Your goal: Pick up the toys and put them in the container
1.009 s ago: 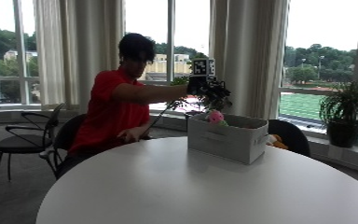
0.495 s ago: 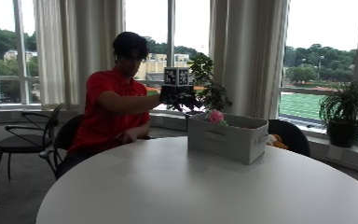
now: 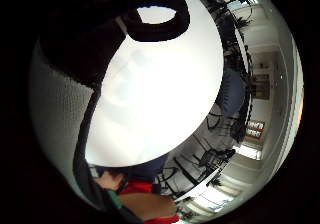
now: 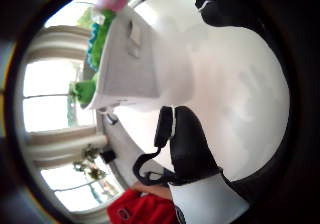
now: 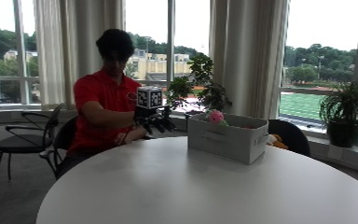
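Looking at the container (image 5: 227,137), you see toys (image 5: 216,116) already poking out of it. None lies on the white tabletop (image 5: 185,186). Your right hand (image 5: 155,120) hangs beside the container, fingers spread and holding nothing. The job looks nearly done.

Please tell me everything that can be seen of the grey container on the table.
The grey container is a rectangular box that looks like fabric, with an open top. It stands upright on the white round table, near the far edge. A pink toy and green toys show above its rim. Nothing grips it.
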`<state>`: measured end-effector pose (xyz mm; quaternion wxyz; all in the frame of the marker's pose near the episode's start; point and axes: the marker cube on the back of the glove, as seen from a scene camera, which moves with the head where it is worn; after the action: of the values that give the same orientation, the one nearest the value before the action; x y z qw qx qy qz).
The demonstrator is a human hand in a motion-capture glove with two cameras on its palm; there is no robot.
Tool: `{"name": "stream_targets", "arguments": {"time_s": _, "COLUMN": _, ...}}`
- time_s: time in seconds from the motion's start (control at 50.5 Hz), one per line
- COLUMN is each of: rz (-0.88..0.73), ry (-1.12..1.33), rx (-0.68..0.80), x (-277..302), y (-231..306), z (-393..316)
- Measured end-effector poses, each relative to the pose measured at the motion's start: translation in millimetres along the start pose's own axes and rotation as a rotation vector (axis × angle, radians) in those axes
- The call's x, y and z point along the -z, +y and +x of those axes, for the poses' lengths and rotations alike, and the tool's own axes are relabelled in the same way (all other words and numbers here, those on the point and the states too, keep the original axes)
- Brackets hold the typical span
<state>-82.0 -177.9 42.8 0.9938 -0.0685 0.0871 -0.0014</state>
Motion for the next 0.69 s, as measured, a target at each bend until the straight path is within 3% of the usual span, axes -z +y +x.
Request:
{"name": "stream_targets", "arguments": {"time_s": 0.336, "rz": 0.014, "ry": -0.066, "rx": 0.01, "x": 1.5, "y": 19.0, "z": 15.2}}
{"name": "stream_targets", "arguments": {"time_s": 0.693, "rz": -0.042, "ry": -0.076, "rx": -0.045, "x": -9.0, "y": 3.9, "z": 39.8}}
